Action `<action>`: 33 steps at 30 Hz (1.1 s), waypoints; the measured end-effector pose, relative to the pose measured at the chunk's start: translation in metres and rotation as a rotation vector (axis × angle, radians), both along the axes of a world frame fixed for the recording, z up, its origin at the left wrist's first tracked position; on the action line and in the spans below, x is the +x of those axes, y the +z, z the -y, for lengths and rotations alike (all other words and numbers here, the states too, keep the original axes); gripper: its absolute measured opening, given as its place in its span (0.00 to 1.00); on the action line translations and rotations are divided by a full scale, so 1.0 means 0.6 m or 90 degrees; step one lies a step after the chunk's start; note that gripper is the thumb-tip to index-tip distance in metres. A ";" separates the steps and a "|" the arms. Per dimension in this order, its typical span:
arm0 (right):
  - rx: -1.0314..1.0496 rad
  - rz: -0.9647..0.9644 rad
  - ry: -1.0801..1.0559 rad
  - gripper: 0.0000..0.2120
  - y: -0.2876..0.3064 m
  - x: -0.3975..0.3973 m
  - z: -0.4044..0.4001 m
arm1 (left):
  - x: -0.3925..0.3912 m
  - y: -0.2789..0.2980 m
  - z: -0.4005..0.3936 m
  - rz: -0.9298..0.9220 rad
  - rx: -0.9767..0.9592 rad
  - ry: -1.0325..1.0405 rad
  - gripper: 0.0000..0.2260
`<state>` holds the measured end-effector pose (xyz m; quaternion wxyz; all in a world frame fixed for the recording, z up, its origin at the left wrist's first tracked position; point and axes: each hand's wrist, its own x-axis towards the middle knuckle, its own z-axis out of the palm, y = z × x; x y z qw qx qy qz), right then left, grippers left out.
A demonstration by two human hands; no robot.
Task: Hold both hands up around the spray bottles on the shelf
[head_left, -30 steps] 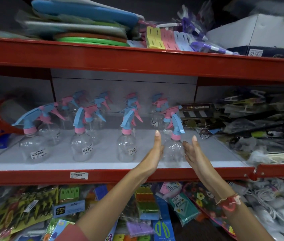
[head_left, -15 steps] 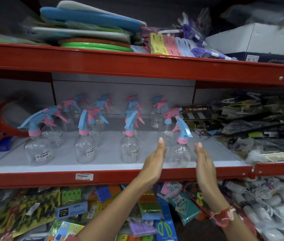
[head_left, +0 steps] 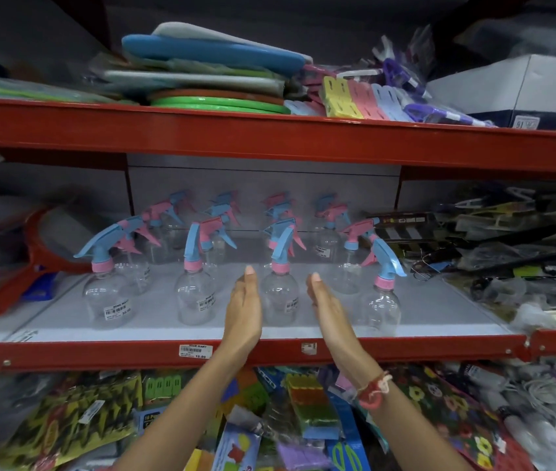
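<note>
2 flat hands are flanking 1 spray bottle on the shelf.

The left hand [head_left: 243, 311] and right hand [head_left: 329, 309] are standing edge-up with fingers straight, holding nothing, while the clear spray bottle [head_left: 280, 294] is standing upright between the palms, near the front edge of the white shelf [head_left: 154, 329]; whether either palm is touching it is unclear.

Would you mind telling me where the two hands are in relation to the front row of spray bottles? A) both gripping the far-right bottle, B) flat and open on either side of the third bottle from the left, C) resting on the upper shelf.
B: the left hand and right hand stand with straight fingers flanking the third spray bottle.
</note>
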<state>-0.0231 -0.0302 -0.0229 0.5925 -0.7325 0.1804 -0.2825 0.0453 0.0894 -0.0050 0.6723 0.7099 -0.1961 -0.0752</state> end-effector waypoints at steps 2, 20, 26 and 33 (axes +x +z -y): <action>0.025 -0.019 0.030 0.40 0.006 0.014 -0.008 | 0.005 0.007 0.001 -0.039 0.032 -0.073 0.36; 0.030 -0.060 0.098 0.38 -0.003 -0.042 -0.023 | -0.026 -0.023 -0.044 -0.073 0.012 -0.163 0.49; 0.021 -0.064 0.096 0.41 -0.010 -0.048 -0.029 | -0.030 -0.023 -0.053 -0.076 0.019 -0.171 0.50; -0.039 0.093 -0.063 0.26 -0.003 -0.058 -0.077 | -0.019 -0.021 -0.085 -0.026 -0.052 -0.097 0.38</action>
